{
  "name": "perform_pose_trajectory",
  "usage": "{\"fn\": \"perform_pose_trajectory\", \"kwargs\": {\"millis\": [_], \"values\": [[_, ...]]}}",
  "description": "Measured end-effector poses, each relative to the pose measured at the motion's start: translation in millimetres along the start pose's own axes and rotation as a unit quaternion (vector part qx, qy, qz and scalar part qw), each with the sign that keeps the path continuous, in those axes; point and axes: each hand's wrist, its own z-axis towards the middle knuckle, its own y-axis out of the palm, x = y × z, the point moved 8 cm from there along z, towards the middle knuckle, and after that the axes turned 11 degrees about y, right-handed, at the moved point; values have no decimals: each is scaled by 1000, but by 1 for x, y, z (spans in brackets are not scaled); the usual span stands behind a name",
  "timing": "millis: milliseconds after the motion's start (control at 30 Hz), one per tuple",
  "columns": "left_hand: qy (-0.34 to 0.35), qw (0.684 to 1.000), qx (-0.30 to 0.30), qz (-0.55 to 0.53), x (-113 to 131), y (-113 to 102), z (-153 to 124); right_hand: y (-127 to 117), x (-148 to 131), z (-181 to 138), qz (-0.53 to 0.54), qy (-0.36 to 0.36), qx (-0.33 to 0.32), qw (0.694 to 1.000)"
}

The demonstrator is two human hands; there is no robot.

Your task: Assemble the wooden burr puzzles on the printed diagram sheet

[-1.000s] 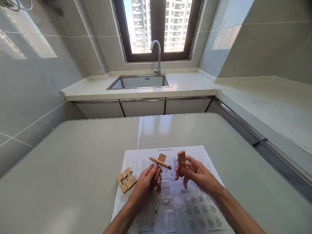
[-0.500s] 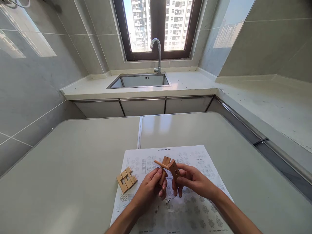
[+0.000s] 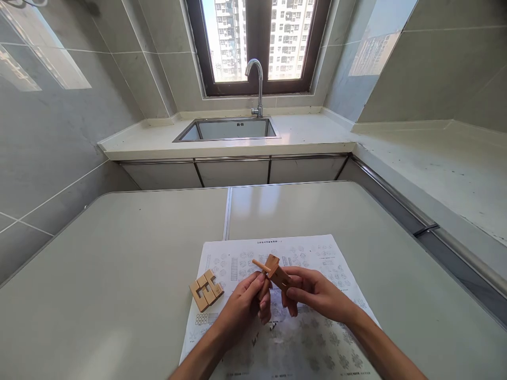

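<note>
My left hand pinches a crossed pair of wooden puzzle bars just above a printed instruction sheet. My right hand grips another wooden puzzle piece and holds it against the crossed bars from the right. The joint between the pieces is partly hidden by my fingers. A small cluster of notched wooden pieces lies on the table at the sheet's left edge, left of my left hand.
The grey table has a seam down its middle. Beyond it a white counter holds a steel sink and a curved tap under a window. A second counter runs along the right.
My right hand brought its wooden piece leftward and down from an upright, separate position until it meets the crossed bars. My left hand shifted slightly right with its bars.
</note>
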Motion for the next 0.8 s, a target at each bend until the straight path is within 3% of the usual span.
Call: {"fn": "perform_pose_trajectory", "kwargs": {"millis": [333,567,800], "values": [[-37,998,-29,-35,2,8,-3,4,-5,0,22,-2,-2,1000],[-35,997,-59,23,-1,10,-8,3,2,4,-8,30,24,999],[-95,989,-112,3,-3,18,-17,1,2,6,-31,34,51,998]]}}
